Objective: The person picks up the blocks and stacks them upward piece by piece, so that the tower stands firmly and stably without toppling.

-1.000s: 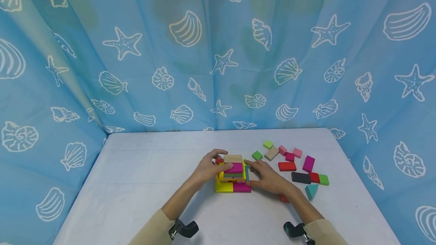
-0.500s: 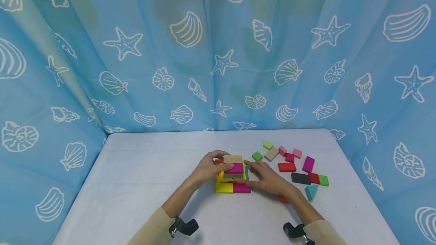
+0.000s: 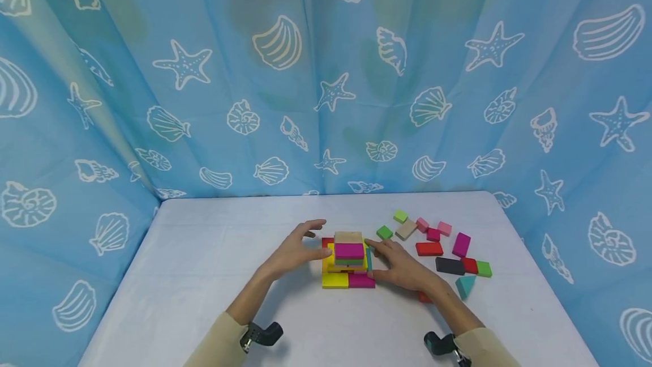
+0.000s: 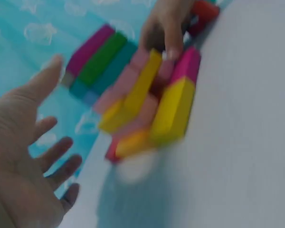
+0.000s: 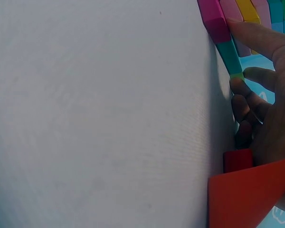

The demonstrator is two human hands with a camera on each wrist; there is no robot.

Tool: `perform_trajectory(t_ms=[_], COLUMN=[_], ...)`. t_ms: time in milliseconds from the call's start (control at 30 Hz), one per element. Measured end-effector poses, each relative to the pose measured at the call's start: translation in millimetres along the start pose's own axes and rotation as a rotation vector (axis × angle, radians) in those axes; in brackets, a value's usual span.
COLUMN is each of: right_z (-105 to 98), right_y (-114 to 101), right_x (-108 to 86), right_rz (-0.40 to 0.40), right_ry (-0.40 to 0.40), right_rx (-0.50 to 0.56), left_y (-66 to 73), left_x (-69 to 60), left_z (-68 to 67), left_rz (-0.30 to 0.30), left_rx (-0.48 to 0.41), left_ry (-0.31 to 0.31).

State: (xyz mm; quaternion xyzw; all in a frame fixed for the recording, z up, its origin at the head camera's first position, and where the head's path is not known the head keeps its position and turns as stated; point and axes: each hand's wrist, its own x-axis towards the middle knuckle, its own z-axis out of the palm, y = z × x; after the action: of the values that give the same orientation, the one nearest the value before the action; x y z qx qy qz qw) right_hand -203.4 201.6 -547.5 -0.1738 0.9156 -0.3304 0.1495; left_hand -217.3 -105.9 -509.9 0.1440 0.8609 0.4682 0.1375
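Layered coloured blocks form a stack, with a magenta block [image 3: 349, 251] near its top and a yellow block [image 3: 335, 280] and a magenta one at its front base. My left hand [image 3: 292, 251] is just left of the stack, fingers spread and holding nothing; the left wrist view shows its palm [image 4: 19, 156] apart from the blocks. At the stack's right side, the thumb and fingers of my right hand [image 3: 402, 265] touch the lower blocks. In the right wrist view this hand [image 5: 275, 90] has its thumb against a pink block, fingertips near a teal block [image 5: 229, 57].
Loose blocks lie on the white table [image 3: 229, 242] right of the stack, among them a black block [image 3: 450, 266], a red block [image 3: 429, 249] and a teal triangle [image 3: 466, 286]. A red block [image 5: 242, 199] lies by my right wrist. A blue shell-print curtain [image 3: 326, 129] stands behind.
My left hand has come off the upper blocks and moved left, its fingers opening. My right hand and the stack look unmoved.
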Motion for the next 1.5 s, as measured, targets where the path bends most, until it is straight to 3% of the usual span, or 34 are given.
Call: perform_trajectory(t_ms=[167, 233, 400, 667, 867, 1133, 1500], right_z=[0, 0, 1, 0, -9, -49, -94], right_y=[0, 0, 0, -3, -4, 7, 42], right_x=[0.1, 0.1, 1.3, 0.3, -0.6, 0.6, -17.8], right_rz=[0.01, 0.012, 0.006, 0.027, -0.031, -0.081, 0.027], right_ry=[0.004, 0.001, -0.004, 0.0, -0.01, 0.095, 0.173], right_rx=[-0.009, -0.005, -0.004, -0.022, -0.028, -0.041, -0.075], left_y=[-21.1, -26.2, -29.8, -28.2, -31.6, -33.6, -34.6], left_x=[-4.0, -6.1, -8.0, -6.8, -7.6, -8.5, -9.6], left_z=[0.0, 2.6, 9.3, 13.3, 14.3, 15.3, 15.3], left_rz=[0.051, 0.074, 0.124, 0.125, 0.134, 0.134, 0.139], left_rx=[0.342, 0.392, 0.445, 0.454, 0.436, 0.417, 0.417], left_ry=[-0.101, -0.126, -0.108, -0.099, -0.087, -0.063, -0.072])
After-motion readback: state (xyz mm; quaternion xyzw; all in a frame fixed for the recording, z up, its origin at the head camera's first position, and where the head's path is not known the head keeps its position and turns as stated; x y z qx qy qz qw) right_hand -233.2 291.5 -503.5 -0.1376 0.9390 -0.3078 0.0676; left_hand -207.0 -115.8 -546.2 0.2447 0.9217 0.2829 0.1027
